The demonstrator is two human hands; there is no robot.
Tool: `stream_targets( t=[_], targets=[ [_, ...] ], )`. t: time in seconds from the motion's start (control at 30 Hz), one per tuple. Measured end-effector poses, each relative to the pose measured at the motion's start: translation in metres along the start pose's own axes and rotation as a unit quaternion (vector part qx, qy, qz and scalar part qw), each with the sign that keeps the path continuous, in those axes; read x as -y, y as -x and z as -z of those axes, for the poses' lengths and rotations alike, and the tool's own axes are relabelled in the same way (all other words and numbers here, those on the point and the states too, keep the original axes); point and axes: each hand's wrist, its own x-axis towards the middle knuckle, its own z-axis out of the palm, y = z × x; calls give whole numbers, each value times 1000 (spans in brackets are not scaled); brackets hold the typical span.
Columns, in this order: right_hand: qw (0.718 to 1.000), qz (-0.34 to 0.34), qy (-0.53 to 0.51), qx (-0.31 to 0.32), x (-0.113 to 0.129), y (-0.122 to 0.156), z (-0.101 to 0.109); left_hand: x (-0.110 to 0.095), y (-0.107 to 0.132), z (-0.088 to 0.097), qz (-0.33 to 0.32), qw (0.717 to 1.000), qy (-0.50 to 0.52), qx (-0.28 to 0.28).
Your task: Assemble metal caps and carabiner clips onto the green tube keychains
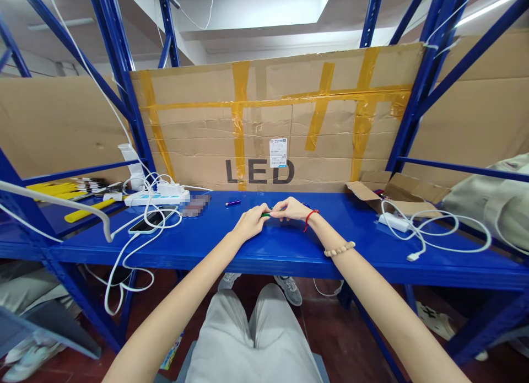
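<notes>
Above the blue tabletop, my left hand and my right hand meet with their fingers pinched. Between the fingertips shows a small, thin green pen-like piece, gripped from both sides and mostly covered by fingers. A short purple pen-like piece lies on the tabletop beyond my left hand. Just behind my right hand, part of a dark slim item peeks out; its kind is unclear. A red cord and a beaded bracelet circle my right wrist and forearm.
On the left are a white power strip, a phone, tangled white cables and yellow items. An open cardboard box and a white charger with cable sit right. A taped cardboard panel stands behind, between blue posts.
</notes>
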Motion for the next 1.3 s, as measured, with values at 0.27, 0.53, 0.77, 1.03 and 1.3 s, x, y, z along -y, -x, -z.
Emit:
stream_targets(
  t=[0.27,0.53,0.77,1.03,1.3],
  targets=[
    [1000,-19,-5,-7,3,0,-2,4,-3,-2,6,1000,3,-7],
    [997,8,-13,-76,1,-9,-7,8,-7,-6,55,998,18,-14],
    [995,19,-21,-97,3,-7,-5,5,-7,-4,75,997,14,-16],
    [995,31,-41,-91,2,-9,-5,6,-6,-5,53,998,24,-2],
    [995,30,-44,-88,1,-10,-5,4,-4,-4,36,999,26,-4]
  ],
)
